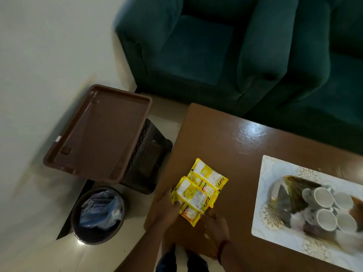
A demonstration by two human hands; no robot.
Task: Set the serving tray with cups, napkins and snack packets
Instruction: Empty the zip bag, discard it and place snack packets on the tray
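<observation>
Three yellow snack packets (199,190) lie overlapping on the brown table (225,138), near its left edge. My left hand (167,210) grips their left edge, thumb on top. My right hand (216,225) holds the lower corner of the nearest packet. An empty brown serving tray (98,134) rests tilted on a dark stool (151,154) left of the table. Several white cups (324,198) stand on a white patterned tray (275,173) at the right, beside a dark, gold-ribbed object (292,195) that is blurred.
A round waste bin (98,214) lined with a plastic bag stands on the floor below the stool. A dark green sofa (225,52) runs along the far side of the table. A pale wall (49,55) fills the left.
</observation>
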